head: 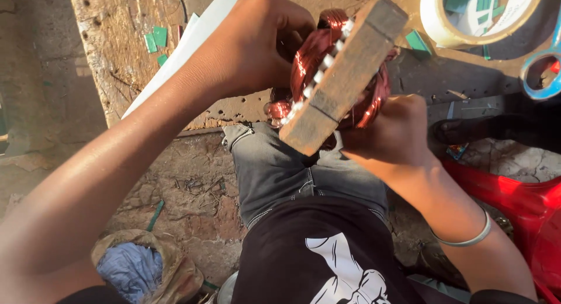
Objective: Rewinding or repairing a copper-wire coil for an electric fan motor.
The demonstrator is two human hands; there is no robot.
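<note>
Copper-red wire, wound into a shiny coil (pixel 315 58), sits at the centre of the view, wrapped on a flat wooden block (pixel 345 76). The block's long axis runs diagonally, from near-left to far-right, with small white pegs (pixel 327 61) showing along its left edge between the turns of wire.

Both hands hold this piece up above the person's lap, just in front of the bench (pixel 117 41). The left hand (pixel 257 41) is closed over the far-left side of the coil, fingers curled into the wire. The right hand (pixel 394 131) is closed around the near-right side, below the block, gripping coil and wood together; a thin silver bangle (pixel 467 240) circles that wrist. The coil lies between the two hands, touching both, so neither is clearly nearer.

On the worn bench behind lie a white sheet (pixel 198 29), small green strips (pixel 156 38), a roll of pale tape (pixel 461 18) at far right and a blue scissor handle (pixel 540 76). A red plastic seat (pixel 520 199) stands to the right, and a bag of cloth (pixel 134 269) rests on the dirt floor at near left.
</note>
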